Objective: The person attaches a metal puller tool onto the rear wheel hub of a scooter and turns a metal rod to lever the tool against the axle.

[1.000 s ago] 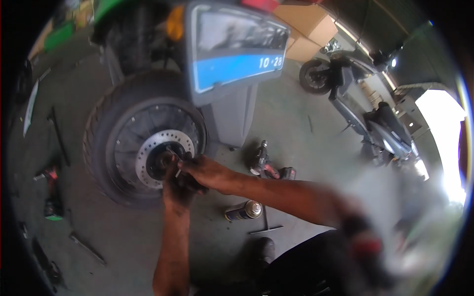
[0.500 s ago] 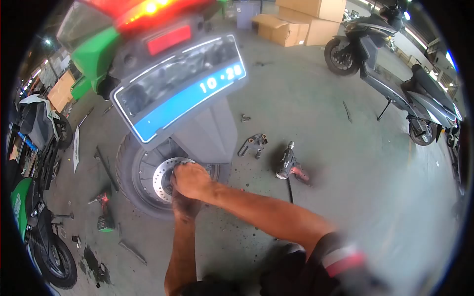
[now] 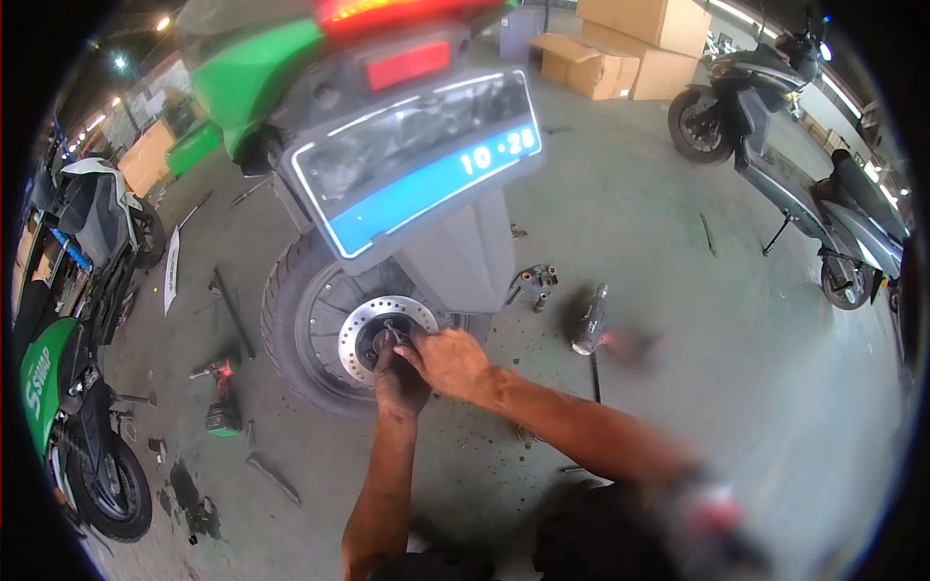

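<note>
Both hands are at the rear wheel of a green and black scooter. My left hand reaches up from below, its fingers drawn together at the hub in the middle of the perforated brake disc. Close against it on the right, my right hand has its fingers bent and closed at the same hub. Whatever small part lies between the fingertips is too small and hidden to name. Above the hands hangs the number plate with a blue lower strip.
Right of the wheel, a caliper-like metal part and a power tool lie on the floor. A red and green cordless drill lies left. Other scooters stand at left and right. Cardboard boxes sit behind.
The view has shifted, so the scooter appears further right. My right hand, earlier covering the hub and my left fingers, has drawn to the right, exposing the disc's centre and the left fingertips.
</note>
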Motion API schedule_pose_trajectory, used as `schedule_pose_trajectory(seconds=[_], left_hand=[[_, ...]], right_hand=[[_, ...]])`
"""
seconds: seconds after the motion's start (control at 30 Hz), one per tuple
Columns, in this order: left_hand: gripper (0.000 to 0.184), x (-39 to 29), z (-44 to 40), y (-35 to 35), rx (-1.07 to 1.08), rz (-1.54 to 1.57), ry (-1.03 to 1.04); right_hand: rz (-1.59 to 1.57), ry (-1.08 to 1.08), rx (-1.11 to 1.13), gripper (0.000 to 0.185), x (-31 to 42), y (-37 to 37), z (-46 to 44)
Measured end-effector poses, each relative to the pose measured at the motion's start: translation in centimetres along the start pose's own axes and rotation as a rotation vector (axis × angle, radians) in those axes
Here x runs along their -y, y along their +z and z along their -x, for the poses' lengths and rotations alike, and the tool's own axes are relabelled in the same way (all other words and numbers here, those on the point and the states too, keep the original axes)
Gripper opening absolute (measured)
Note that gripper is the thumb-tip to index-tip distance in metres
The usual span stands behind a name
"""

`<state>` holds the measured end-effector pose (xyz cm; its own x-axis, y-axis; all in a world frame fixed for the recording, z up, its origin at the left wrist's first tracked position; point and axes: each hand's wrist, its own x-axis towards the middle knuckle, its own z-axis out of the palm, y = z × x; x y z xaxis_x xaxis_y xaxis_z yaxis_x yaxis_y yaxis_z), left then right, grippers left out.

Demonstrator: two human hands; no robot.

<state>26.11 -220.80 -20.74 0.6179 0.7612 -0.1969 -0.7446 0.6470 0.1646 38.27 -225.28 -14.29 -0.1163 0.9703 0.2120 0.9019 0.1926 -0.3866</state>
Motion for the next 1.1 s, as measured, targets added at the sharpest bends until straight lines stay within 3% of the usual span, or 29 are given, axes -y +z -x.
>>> schedule_pose_trajectory(seconds=[0.03, 0.13, 0.27, 0.37, 0.47, 0.57, 0.63, 0.7, 0.77, 0.83, 0.87, 0.9, 0.97, 1.0, 1.07, 1.1], left_hand=[[0.035, -0.2, -0.5, -1.2, -0.032, -0.022, 0.027], [0.031, -1.2, -0.2, -2.7, -0.031, 0.034, -0.027], [0.030, -0.5, -0.9, -2.5, -0.019, 0.134, -0.055], [0.030, -0.5, -0.3, -1.6, -0.113, 0.138, -0.031], [0.029, -0.4, -0.7, -2.6, 0.013, 0.292, -0.108], [0.029, 0.0, -1.0, -2.7, -0.035, 0.285, -0.044], [0.029, -0.2, -0.7, -2.5, 0.063, 0.263, -0.075], [0.027, -0.4, -0.9, -2.8, 0.286, 0.225, -0.142], [0.024, -0.9, -1.7, -3.7, 0.630, 0.162, -0.236], [0.028, -0.3, -1.1, -1.8, 0.214, 0.095, -0.053], [0.030, 0.3, -0.6, -1.4, -0.017, 0.065, 0.041], [0.029, 0.3, -0.8, -1.9, -0.035, 0.049, 0.015], [0.030, 0.4, -0.8, -1.2, -0.114, 0.059, 0.012], [0.032, 0.1, -0.6, -0.3, -0.168, 0.088, 0.031], [0.034, -1.6, -0.5, -2.9, -0.028, 0.033, -0.215], [0.036, -1.9, -0.5, -3.0, -0.029, 0.021, -0.243]], right_hand=[[0.113, -0.023, -0.009, 0.043, 0.1, 2.5, 0.1], [-0.401, 0.249, 0.164, 0.044, 1.4, 1.9, -1.2], [0.098, 0.043, 0.035, 0.036, 2.8, -1.2, 0.9], [0.337, -0.374, -0.118, 0.037, 0.3, 0.2, 1.0], [0.451, -0.521, -0.211, 0.040, 0.8, -0.8, -0.5], [0.409, -0.260, -0.079, 0.034, 2.1, 0.0, -1.1], [-0.023, 0.047, -0.174, 0.032, 2.0, 1.2, -1.8], [-0.689, 0.601, -0.013, 0.035, -0.9, 3.3, -2.4], [-0.645, 0.461, 0.028, 0.038, -1.8, 2.8, -1.5], [-0.207, 0.100, -0.117, 0.039, 0.5, 0.4, -1.1], [0.079, 0.126, -0.032, 0.038, 1.5, -0.8, -0.9], [0.362, 0.137, 0.048, 0.037, 1.8, -1.7, -0.9], [0.294, -0.033, -0.050, 0.037, 1.7, -1.7, -1.3], [0.146, 0.025, -0.056, 0.038, 1.7, -0.3, -1.2], [-0.133, 0.159, -0.075, 0.040, 1.5, 2.2, -0.9], [-0.565, 0.594, 0.186, 0.048, 2.2, 1.5, -1.4]])
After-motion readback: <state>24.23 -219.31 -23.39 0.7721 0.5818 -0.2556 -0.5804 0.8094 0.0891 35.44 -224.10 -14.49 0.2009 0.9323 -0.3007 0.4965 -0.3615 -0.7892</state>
